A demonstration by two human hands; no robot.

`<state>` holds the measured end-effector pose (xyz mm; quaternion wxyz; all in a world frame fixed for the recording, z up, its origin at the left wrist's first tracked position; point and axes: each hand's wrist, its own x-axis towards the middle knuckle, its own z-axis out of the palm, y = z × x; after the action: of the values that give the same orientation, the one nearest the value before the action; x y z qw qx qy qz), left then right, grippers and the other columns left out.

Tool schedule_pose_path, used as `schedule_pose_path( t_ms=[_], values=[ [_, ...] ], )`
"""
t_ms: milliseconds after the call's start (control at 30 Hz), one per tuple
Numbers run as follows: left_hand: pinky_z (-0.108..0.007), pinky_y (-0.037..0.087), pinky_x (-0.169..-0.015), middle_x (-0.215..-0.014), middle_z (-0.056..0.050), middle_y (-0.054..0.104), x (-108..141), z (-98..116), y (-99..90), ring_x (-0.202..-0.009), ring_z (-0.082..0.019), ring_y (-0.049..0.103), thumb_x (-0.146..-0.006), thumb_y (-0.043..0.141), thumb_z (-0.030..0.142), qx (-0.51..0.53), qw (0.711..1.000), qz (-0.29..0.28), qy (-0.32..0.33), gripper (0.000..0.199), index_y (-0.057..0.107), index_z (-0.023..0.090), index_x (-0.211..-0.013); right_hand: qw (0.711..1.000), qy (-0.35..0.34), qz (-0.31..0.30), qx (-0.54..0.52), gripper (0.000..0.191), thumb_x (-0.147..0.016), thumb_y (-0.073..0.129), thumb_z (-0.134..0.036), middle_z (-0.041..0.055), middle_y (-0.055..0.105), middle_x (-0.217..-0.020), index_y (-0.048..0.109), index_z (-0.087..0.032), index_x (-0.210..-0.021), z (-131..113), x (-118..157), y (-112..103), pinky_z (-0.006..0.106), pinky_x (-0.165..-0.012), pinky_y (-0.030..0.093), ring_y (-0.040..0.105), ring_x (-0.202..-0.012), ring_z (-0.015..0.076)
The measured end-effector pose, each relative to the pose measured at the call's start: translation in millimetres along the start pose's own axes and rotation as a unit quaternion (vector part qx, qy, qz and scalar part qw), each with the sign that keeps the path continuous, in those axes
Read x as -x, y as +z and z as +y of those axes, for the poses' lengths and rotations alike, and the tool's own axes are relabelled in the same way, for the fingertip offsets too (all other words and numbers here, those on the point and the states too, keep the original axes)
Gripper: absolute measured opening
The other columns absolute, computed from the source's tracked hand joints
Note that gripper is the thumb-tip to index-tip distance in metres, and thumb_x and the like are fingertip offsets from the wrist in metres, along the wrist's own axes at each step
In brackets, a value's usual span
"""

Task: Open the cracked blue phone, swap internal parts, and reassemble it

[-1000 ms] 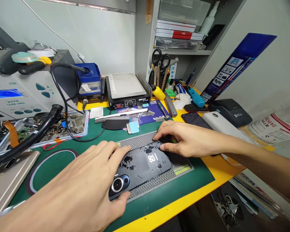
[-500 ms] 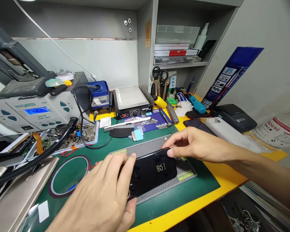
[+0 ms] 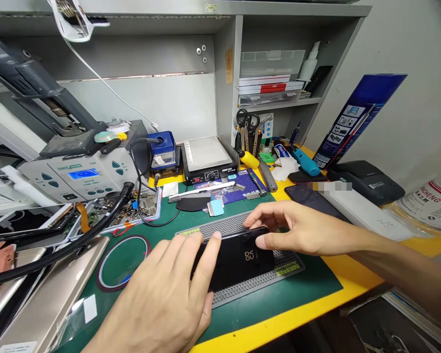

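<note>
A glossy black smartphone (image 3: 233,264) lies over the grey honeycomb pad (image 3: 242,285), with its back and a gold logo facing up. My left hand (image 3: 169,279) grips its left end, fingers across the top and the thumb low at the near side; this hides that end. At the far right corner, my right hand (image 3: 282,228) pinches the phone, thumb on the back and fingers behind the far edge. Whether the phone rests flat on the pad or is slightly raised I cannot tell.
A green mat (image 3: 279,304) covers the yellow bench. Behind the pad lie a white brush (image 3: 202,191) and a hot plate (image 3: 209,162). Left are a tape roll (image 3: 123,262), a black hose (image 3: 77,240) and a rework station (image 3: 84,174). A dark phone (image 3: 308,198) lies right.
The view has shifted, so the bench appears lower and farther right. Both hands keep hold of the phone. The phone's lower left corner, visible before, is now behind my left hand.
</note>
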<state>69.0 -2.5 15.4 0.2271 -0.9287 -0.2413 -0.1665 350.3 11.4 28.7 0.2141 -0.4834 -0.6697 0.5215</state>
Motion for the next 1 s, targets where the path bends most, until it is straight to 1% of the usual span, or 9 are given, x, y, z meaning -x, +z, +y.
schedule_pose_path(
  t_ms=[267,600,667,733,800,833,900,933,1000],
  values=[
    [-0.051,0.056,-0.075,-0.114,-0.025,0.065,-0.9,-0.5,-5.7,-0.097,-0.039,0.065,-0.079,0.065,0.013,-0.034,0.998,0.009,0.048,0.062,0.049,0.0,-0.138,0.998,-0.051,-0.012,0.03,0.029,-0.092,0.071,-0.044,-0.0008,0.067,-0.088,0.072,-0.017,-0.1,-10.8,-0.4,11.9,0.021,-0.067,0.045,0.059,-0.077,0.0125],
    [-0.054,0.056,-0.09,-0.12,-0.02,0.062,6.9,-4.5,-9.3,-0.11,-0.036,0.063,-0.082,0.063,0.005,-0.012,0.997,0.056,0.052,0.061,0.049,0.007,-0.141,0.996,-0.055,0.022,-0.062,0.021,-0.087,0.078,-0.036,0.0003,0.068,-0.086,0.072,-0.017,-0.094,-13.0,9.0,23.3,0.022,-0.069,0.045,0.057,-0.076,0.0126],
    [-0.056,0.054,-0.098,-0.129,-0.021,0.058,8.4,-8.8,-13.6,-0.12,-0.038,0.059,-0.081,0.066,0.006,0.017,0.998,0.061,0.027,0.068,0.045,0.009,-0.146,0.992,-0.051,0.028,-0.11,0.023,-0.085,0.08,-0.036,0.0007,0.069,-0.084,0.071,-0.016,-0.092,-12.2,9.2,24.9,0.022,-0.069,0.046,0.059,-0.075,0.0128],
    [-0.06,0.051,-0.106,-0.142,-0.024,0.051,12.6,-11.6,-18.2,-0.131,-0.04,0.052,-0.081,0.073,0.015,0.072,0.991,0.083,-0.073,0.08,0.035,0.011,-0.152,0.985,-0.048,0.044,-0.161,0.028,-0.082,0.083,-0.037,0.0021,0.07,-0.086,0.069,-0.016,-0.092,-11.2,8.7,27.4,0.022,-0.071,0.048,0.062,-0.078,0.0133],
    [-0.057,0.053,-0.105,-0.148,-0.024,0.048,17.5,-9.9,-21.2,-0.133,-0.038,0.054,-0.086,0.072,0.028,0.202,0.938,0.127,-0.25,0.082,0.028,0.016,-0.155,0.974,-0.044,0.069,-0.211,0.033,-0.08,0.085,-0.039,0.0041,0.07,-0.09,0.068,-0.014,-0.094,-11.7,8.3,32.0,0.022,-0.073,0.048,0.062,-0.08,0.0136],
    [-0.053,0.056,-0.102,-0.148,-0.023,0.05,19.1,-6.5,-21.7,-0.13,-0.036,0.058,-0.09,0.069,0.033,0.302,0.88,0.143,-0.337,0.076,0.029,0.018,-0.154,0.967,-0.041,0.082,-0.236,0.037,-0.079,0.085,-0.041,0.0047,0.069,-0.09,0.066,-0.014,-0.095,-12.8,8.1,35.5,0.023,-0.073,0.048,0.062,-0.08,0.0134],
    [-0.045,0.06,-0.097,-0.139,-0.018,0.061,18.1,5.3,-21.3,-0.121,-0.03,0.066,-0.094,0.064,0.037,0.519,0.715,0.145,-0.445,0.057,0.041,0.021,-0.144,0.954,-0.038,0.099,-0.28,0.043,-0.078,0.085,-0.045,0.0053,0.067,-0.091,0.062,-0.014,-0.097,-16.2,7.7,45.1,0.023,-0.071,0.049,0.06,-0.078,0.0136],
    [-0.043,0.06,-0.098,-0.133,-0.016,0.067,15.2,13.0,-20.6,-0.119,-0.03,0.068,-0.093,0.066,0.039,0.611,0.628,0.132,-0.463,0.05,0.049,0.021,-0.137,0.948,-0.038,0.103,-0.299,0.045,-0.078,0.084,-0.047,0.0053,0.065,-0.091,0.06,-0.015,-0.098,-18.1,7.5,51.1,0.024,-0.07,0.05,0.059,-0.077,0.0138],
    [-0.039,0.058,-0.098,-0.119,-0.013,0.073,6.0,28.8,-19.3,-0.114,-0.029,0.07,-0.086,0.075,0.041,0.716,0.501,0.129,-0.47,0.042,0.062,0.019,-0.119,0.937,-0.042,0.107,-0.329,0.048,-0.078,0.084,-0.049,0.0039,0.063,-0.091,0.055,-0.017,-0.1,-21.5,7.0,64.0,0.025,-0.069,0.05,0.057,-0.076,0.0138]
  ],
)
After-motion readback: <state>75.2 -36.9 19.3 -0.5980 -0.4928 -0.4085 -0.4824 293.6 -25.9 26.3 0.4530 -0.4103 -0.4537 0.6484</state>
